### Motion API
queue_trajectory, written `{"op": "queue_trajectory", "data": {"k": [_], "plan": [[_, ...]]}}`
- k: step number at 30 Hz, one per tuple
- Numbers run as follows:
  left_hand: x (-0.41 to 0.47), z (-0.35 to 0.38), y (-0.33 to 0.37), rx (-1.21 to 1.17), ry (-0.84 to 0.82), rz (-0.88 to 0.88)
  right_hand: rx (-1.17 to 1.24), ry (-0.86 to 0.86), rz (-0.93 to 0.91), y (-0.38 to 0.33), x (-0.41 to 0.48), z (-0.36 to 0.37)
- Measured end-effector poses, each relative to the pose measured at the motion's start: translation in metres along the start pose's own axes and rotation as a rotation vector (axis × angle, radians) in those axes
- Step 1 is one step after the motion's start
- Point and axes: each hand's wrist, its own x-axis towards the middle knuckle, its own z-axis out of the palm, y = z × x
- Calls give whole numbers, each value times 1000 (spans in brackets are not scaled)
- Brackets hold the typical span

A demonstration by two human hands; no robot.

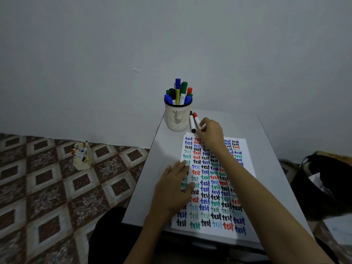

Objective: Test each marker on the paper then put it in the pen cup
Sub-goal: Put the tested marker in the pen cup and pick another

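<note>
**A:** What is the cup made of?

**B:** The pen cup [178, 119] looks like pale plastic. It is round, with slotted walls, a fine mesh band at the foot and a dark rim. It stands at the far left corner of the desk [270, 149], just above the centre of the frame, packed with upright markers [179, 92]. Their caps are blue, green, red and black, and one barrel is yellow.

**A:** And the loose ones?

**B:** Two white-barrelled cylinders lie side by side just right of the cup, at the paper's top edge: a black marker [192, 122] and a red marker [196, 119]. The right hand [211, 134] curls its fingers [204, 121] over the red marker's near end.

**A:** The other hand?

**B:** The left hand [171, 187] lies flat on the paper's left edge, fingers straight, holding nothing.

**A:** Any writing?

**B:** The white paper [249, 168], from centre to lower right, is covered in rows of the word "test" in black, blue, red and green ink.

**A:** The room?

**B:** A smooth grey desk stands against a plain pale wall [95, 54]. At the left are glossy floor tiles [47, 187] in a brown and cream diamond pattern, with a small cream box [82, 161] of markers standing on them. At the right edge is a dark rounded container [323, 183]; I cannot tell what it is.
</note>
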Motion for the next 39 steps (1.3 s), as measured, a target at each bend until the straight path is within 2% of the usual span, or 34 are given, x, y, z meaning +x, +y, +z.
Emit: {"op": "queue_trajectory", "data": {"k": [3,6,9,11,14,18,20,22,24,28,39], "plan": [[-1,0,0,-3,10,3,240,202,92,-1,-7,-10],[-2,0,0,5,26,2,654,384,232,-4,-17,-26],[-3,-1,2,-22,56,24,984,477,356,-15,-38,-48],[-4,-4,5,-117,84,24,1062,433,311,-21,-59,-63],[-6,-9,10,-299,151,31,1076,231,217,-27,-94,-73],[-10,-11,15,-307,236,77,1061,-98,132,-41,-138,-76],[-12,-12,15,-282,273,138,1106,-217,136,-48,-152,-75],[-15,-12,15,-299,286,182,1033,-294,131,-52,-160,-72],[-17,-13,18,-349,255,215,944,-319,106,-52,-164,-69],[-19,-14,19,-388,155,192,939,-262,126,-52,-166,-70],[-21,-16,20,-388,149,213,1126,-282,225,-49,-174,-67]]}}
